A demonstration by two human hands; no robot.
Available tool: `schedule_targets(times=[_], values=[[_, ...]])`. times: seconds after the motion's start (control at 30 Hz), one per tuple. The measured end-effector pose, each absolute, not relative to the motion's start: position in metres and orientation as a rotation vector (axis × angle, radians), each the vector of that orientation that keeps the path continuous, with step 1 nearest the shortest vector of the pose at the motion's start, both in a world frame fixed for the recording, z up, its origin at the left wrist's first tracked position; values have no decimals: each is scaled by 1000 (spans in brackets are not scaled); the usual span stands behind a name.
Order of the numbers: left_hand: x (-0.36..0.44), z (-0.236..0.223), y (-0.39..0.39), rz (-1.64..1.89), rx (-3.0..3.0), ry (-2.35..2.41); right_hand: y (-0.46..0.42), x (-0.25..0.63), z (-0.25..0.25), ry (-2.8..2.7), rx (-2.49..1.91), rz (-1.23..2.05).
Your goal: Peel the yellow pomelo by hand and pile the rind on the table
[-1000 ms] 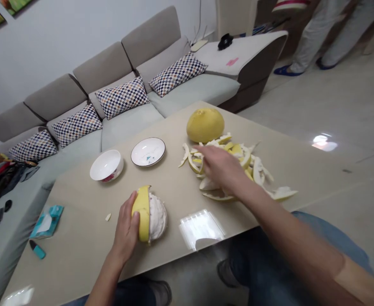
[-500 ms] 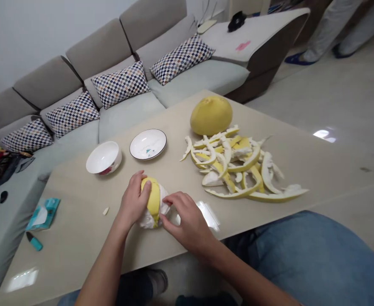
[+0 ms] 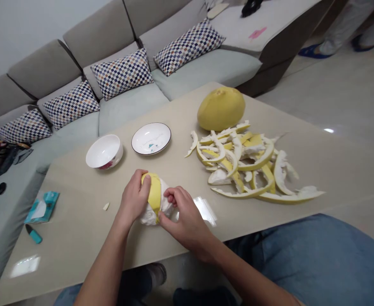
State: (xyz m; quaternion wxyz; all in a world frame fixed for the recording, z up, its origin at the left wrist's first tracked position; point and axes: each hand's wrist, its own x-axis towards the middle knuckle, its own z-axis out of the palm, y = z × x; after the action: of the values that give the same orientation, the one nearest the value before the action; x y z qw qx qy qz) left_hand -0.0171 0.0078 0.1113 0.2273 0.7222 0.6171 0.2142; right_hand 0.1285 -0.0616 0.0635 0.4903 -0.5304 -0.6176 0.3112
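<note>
My left hand [image 3: 132, 197] grips a partly peeled pomelo [image 3: 153, 202] on the beige table top [image 3: 75, 238], its fingers over a strip of yellow rind. My right hand [image 3: 182, 214] pinches the white pith on the pomelo's right side, and the hands hide much of the fruit. Farther back, a whole yellow pomelo [image 3: 221, 109] rests beside a loose heap of torn peel [image 3: 247, 168]. Neither hand touches these.
A white bowl [image 3: 104, 151] and a white plate [image 3: 151, 138] stand left of the peel. A tissue pack [image 3: 42, 207] and a teal object [image 3: 34, 234] lie on the table's left. Behind are a sofa [image 3: 129, 112] and a person's legs [image 3: 349, 21].
My right hand has moved from over the peel heap to the pomelo in my left hand. The pomelo has shifted back and left, and the view has tilted.
</note>
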Motion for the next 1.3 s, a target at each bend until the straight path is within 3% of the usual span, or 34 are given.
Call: schedule_targets(times=[0.43,0.63,1.0,1.3], values=[[-15,112,8,544,2044,1741,-49,124,58,-1642,-1292,602],[-17,110,8,601,2046,1721,-60,133,57,-1676,-1177,676],[-16,107,10,623,2023,1755,-73,102,48,-1816,-1564,19],[-26,102,10,660,2047,1738,-63,94,42,-1853,-1468,32]])
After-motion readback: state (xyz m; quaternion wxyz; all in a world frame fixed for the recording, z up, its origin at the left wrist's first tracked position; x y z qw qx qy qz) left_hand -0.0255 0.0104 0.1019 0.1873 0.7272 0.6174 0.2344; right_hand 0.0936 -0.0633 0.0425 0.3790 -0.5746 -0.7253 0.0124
